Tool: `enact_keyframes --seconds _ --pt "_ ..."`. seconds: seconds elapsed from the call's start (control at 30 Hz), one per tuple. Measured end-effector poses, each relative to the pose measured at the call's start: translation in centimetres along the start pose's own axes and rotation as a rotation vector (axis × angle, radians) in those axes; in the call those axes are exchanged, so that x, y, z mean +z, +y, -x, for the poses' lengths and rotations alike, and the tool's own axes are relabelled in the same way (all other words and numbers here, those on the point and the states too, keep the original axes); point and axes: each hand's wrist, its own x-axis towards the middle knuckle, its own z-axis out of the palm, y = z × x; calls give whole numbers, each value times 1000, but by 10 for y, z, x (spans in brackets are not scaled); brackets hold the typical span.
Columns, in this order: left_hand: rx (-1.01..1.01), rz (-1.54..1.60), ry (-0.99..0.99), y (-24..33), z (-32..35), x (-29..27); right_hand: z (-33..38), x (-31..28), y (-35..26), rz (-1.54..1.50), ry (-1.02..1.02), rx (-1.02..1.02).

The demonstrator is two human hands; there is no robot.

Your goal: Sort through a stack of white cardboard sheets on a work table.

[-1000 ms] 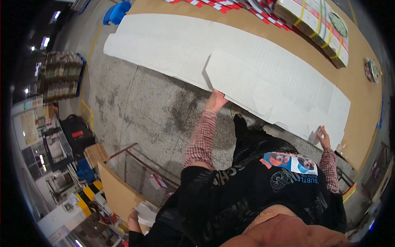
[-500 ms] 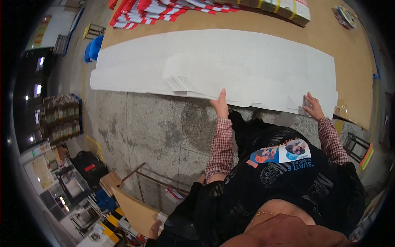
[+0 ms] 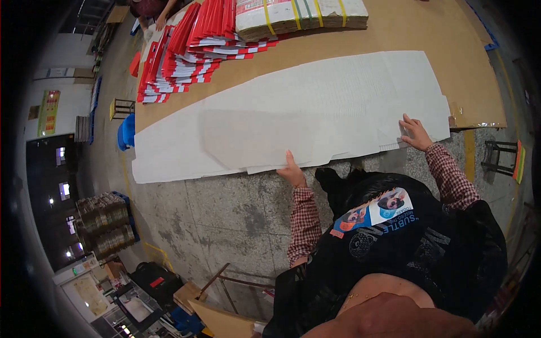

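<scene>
A long stack of thin white sheets [image 3: 349,84] lies across the near part of the cardboard-covered table. My left hand [image 3: 292,172] is at its near edge, thumb on top and the other fingers tucked out of sight below, closed on the white sheets. Farther right, my right hand [image 3: 417,136] rests on the top sheet near the right end, its fingers apart. A greyer, rounded patch shows on the left half of the stack; whether it is a shadow or a separate layer I cannot tell.
Red-and-white folded bags [image 3: 194,48] lie in piles at the far left, beside a strapped bundle of flat cardboard [image 3: 304,17]. Another person's hand [image 3: 162,21] is near those bags. A blue stool [image 3: 127,132] and a dark metal-framed stool [image 3: 501,160] stand on the floor.
The view has turned, bringing the red-and-white bags and the other person's hand into sight. The fanned lines in the middle of the sheets no longer show. My hands stay at the near edge.
</scene>
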Motion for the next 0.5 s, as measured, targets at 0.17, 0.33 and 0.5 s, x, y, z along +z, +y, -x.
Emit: enact_keyframes --seconds 0.17,0.33,0.5 --pt "-352 460 -100 -16 -27 -23 -1 -1 -5 -3 2 -8" --pt "-185 170 38 -13 -14 -8 2 4 6 26 -3 7" --pt "-96 186 -76 -3 -7 -8 4 0 10 52 6 29"
